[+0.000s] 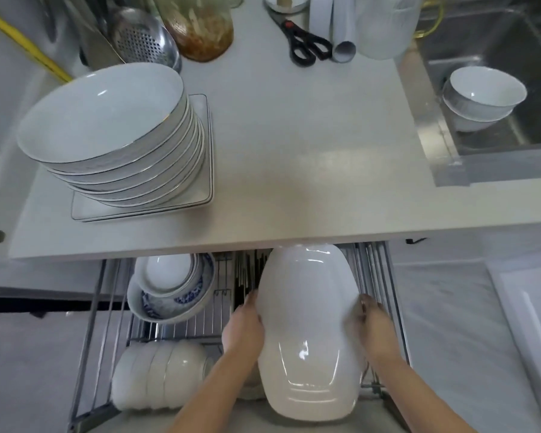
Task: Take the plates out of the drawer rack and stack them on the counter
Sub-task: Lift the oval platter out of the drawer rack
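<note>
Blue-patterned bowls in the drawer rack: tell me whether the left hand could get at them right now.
Probably not yet: the left hand grips the oval platter together with the right hand. Otherwise the blue-patterned bowls lie uncovered just beside it.

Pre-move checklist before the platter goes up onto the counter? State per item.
1. Left hand grips the oval platter at its left edge: ok.
2. Right hand holds the right edge: ok, though the fingers are blurred.
3. Platter free of the drawer rack: cannot tell, its far end sits under the counter lip.
4. Bare counter to the right of the stack of plates: ok.
5. Stack sits straight: not ok, it leans right on the square plates.
6. Scissors away from the landing spot: ok.
</note>
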Available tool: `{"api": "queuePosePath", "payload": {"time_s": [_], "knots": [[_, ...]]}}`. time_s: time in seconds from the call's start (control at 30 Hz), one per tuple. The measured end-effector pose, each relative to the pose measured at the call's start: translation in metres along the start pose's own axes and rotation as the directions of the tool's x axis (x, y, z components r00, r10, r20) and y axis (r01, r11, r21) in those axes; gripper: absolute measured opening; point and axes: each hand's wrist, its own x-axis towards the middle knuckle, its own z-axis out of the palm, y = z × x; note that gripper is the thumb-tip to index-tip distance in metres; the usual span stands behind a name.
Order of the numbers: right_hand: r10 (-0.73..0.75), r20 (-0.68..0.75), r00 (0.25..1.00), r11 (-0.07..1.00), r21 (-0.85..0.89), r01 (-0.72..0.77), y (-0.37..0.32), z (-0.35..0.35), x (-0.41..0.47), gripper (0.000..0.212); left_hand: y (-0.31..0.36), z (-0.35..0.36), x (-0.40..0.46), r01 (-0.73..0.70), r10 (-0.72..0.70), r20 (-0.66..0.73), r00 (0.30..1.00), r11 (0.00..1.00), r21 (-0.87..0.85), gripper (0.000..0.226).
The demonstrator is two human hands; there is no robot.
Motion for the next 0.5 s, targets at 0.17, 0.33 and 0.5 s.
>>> {"api": "queuePosePath", "payload": {"time_s": [0.17, 0.33, 0.5], "knots": [[-0.045, -0.015, 0.999, 0.997, 0.066, 0.046, -0.018, -0.024, -0.037, 0.032, -0.003, -0.035, -0.037, -0.02, 0.019, -0.014, 1.0, 1.0, -0.016, 0.052], [-0.131, -0.036, 0.991, 0.99, 0.043, 0.133, -0.036, -0.05, -0.062, 0.032, 0.002, -0.063, -0.067, -0.049, 0.05, -0.001, 0.999, 0.995, -0.084, 0.051], [-0.172, -0.031, 0.985, 0.985, -0.015, 0.172, -0.048, -0.074, -0.076, 0.031, 0.01, -0.084, -0.089, -0.075, 0.076, 0.003, 0.997, 0.991, -0.112, 0.051]]}}
